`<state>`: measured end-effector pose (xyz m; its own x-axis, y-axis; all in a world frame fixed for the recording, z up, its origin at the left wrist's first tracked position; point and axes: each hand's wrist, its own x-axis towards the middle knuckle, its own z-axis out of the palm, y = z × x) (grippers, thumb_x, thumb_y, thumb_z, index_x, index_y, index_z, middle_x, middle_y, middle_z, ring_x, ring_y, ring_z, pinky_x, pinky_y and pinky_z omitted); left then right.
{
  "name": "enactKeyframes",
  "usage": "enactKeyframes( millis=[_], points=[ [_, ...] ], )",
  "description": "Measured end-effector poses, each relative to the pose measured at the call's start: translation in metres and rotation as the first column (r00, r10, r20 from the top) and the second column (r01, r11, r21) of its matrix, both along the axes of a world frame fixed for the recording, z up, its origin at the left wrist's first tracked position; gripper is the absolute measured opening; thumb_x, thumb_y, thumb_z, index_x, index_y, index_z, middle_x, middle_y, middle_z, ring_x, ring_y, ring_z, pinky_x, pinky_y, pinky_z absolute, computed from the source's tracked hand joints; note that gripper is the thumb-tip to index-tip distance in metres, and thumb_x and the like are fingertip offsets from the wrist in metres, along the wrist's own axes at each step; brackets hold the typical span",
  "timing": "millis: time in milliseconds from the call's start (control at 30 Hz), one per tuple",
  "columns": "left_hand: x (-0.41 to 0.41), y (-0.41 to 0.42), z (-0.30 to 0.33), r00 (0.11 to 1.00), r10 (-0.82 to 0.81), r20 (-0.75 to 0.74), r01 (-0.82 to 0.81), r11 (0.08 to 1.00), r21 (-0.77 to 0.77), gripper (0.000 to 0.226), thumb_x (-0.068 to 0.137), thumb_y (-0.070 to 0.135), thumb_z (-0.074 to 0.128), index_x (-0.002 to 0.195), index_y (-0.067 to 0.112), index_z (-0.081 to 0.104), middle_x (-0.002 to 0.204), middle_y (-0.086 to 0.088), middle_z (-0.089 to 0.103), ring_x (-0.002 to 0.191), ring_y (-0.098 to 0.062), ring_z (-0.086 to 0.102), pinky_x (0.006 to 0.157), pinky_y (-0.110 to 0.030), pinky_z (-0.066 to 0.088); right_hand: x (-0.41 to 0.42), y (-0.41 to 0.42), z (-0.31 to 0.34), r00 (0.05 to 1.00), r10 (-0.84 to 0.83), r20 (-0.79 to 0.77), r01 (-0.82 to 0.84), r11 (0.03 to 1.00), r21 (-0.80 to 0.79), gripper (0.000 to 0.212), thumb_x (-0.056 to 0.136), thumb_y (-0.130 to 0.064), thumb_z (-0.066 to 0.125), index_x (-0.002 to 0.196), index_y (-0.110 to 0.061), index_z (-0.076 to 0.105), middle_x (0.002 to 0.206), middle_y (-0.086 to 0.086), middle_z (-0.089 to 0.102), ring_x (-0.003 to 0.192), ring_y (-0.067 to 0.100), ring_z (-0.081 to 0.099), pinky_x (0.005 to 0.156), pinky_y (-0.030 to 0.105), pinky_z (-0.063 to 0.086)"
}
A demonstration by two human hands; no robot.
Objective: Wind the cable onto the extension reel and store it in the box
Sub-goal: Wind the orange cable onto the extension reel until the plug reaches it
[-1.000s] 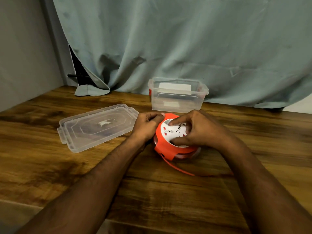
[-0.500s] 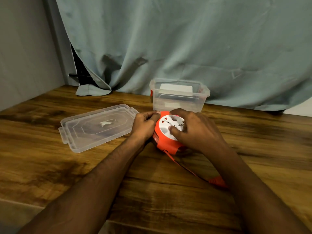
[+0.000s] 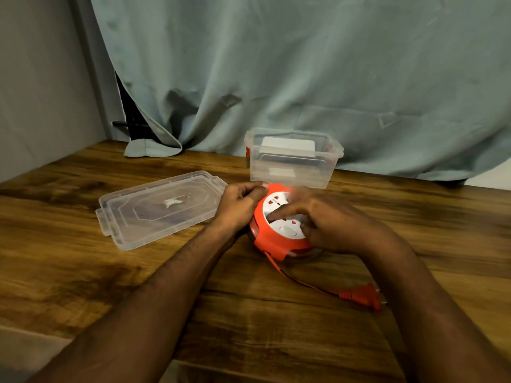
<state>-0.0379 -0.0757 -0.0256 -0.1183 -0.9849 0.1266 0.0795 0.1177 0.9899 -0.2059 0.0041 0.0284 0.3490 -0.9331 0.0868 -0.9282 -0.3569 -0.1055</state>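
- Under both hands, mid-worktop [image 3: 83, 272]: extension reel [image 3: 279, 239], orange shell with white socket face, tilted toward the camera.
- Left hand [image 3: 237, 208]: fingers [image 3: 255, 186] curled round the reel's far-left rim, gripping it.
- Right hand [image 3: 331, 225]: fingers [image 3: 279, 214] laid across the white face, one tip pressed into it; motion blur here, so whether the hand grips the right rim cannot be told.
- Toward the camera from the fingers: cable [image 3: 298, 280], thin, limp, trailing from the reel's lower edge to the orange plug [image 3: 359, 295], lying flat just beside the right forearm. Short length left unwound.
- Beyond the fingers: clear box [image 3: 334, 158], open, touching or just behind the reel; a white card inside.
- Left of the fingers: lid [image 3: 157, 208], flat, apart from the box.
- Handling, judged: reel light, rigid, smooth plastic, likely slippery; best held by the orange rim while the centre turns. Cable soft, prone to kinking; plug prongs liable to snag.
- Markings: small print on the socket face, not readable; no brand made out.
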Motion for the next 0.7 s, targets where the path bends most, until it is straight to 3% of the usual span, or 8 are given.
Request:
enactKeyframes(
  millis=[100,233,367,467,600,700],
  points=[
    [-0.001,0.0,0.001,1.0,0.001,-0.013,-0.001,1.0,-0.004,0.025,0.105,0.014,0.064,0.122,0.0,0.077,0.115,-0.02,0.08,0.108,-0.039,0.077,0.097,-0.05,0.063,-0.002,0.001,0.004,1.0,-0.014,-0.011,0.014,1.0,0.004,0.069,0.087,-0.009,0.067,0.127,-0.064,0.059,0.133,-0.008,0.052,0.122,0.019,0.054,0.09,0.038,0.053],
    [-0.001,-0.001,-0.001,1.0,-0.012,-0.016,0.012,1.0,-0.018,0.024,0.104,0.015,0.066,0.12,0.002,0.078,0.111,-0.017,0.081,0.102,-0.035,0.079,0.091,-0.045,0.065,-0.005,0.001,0.007,0.998,-0.047,0.035,0.046,0.999,0.006,0.066,0.084,-0.023,0.075,0.129,-0.067,0.056,0.113,-0.014,0.045,0.1,0.011,0.049,0.068,0.02,0.038],
    [0.001,-0.001,-0.002,1.0,-0.028,0.003,0.028,0.999,-0.026,0.022,0.104,0.017,0.065,0.116,0.006,0.08,0.106,-0.013,0.083,0.096,-0.03,0.081,0.081,-0.037,0.067,-0.003,-0.001,0.007,0.998,-0.055,0.041,0.056,0.998,-0.024,0.065,0.079,-0.035,0.078,0.128,-0.07,0.054,0.114,-0.015,0.052,0.098,0.01,0.052,0.076,0.028,0.042],
    [0.001,-0.002,-0.004,1.0,-0.013,0.009,0.013,1.0,-0.017,0.021,0.104,0.016,0.065,0.114,0.006,0.081,0.106,-0.013,0.083,0.098,-0.032,0.08,0.085,-0.041,0.067,-0.003,-0.004,0.006,0.996,-0.066,0.064,0.067,0.998,-0.017,0.064,0.076,-0.045,0.077,0.129,-0.071,0.052,0.124,-0.016,0.062,0.106,0.011,0.059,0.084,0.033,0.051],
    [0.0,-0.005,-0.007,1.0,0.007,0.004,-0.007,1.0,-0.021,0.02,0.103,0.013,0.065,0.111,0.005,0.082,0.106,-0.015,0.082,0.103,-0.038,0.078,0.094,-0.051,0.064,-0.006,-0.01,0.002,0.98,-0.123,0.155,0.129,0.991,-0.026,0.067,0.063,-0.068,0.074,0.128,-0.068,0.057,0.093,-0.022,0.06,0.077,0.002,0.053,0.062,0.027,0.04],
    [-0.002,-0.006,-0.009,1.0,0.017,-0.02,-0.017,1.0,-0.021,0.017,0.102,0.012,0.066,0.105,0.006,0.082,0.104,-0.017,0.082,0.104,-0.04,0.077,0.096,-0.052,0.063,-0.003,-0.013,-0.003,0.973,-0.17,0.159,0.183,0.981,-0.07,0.075,0.055,-0.08,0.066,0.128,-0.06,0.062,0.114,-0.019,0.067,0.096,0.011,0.06,0.072,0.029,0.045]
  ],
)
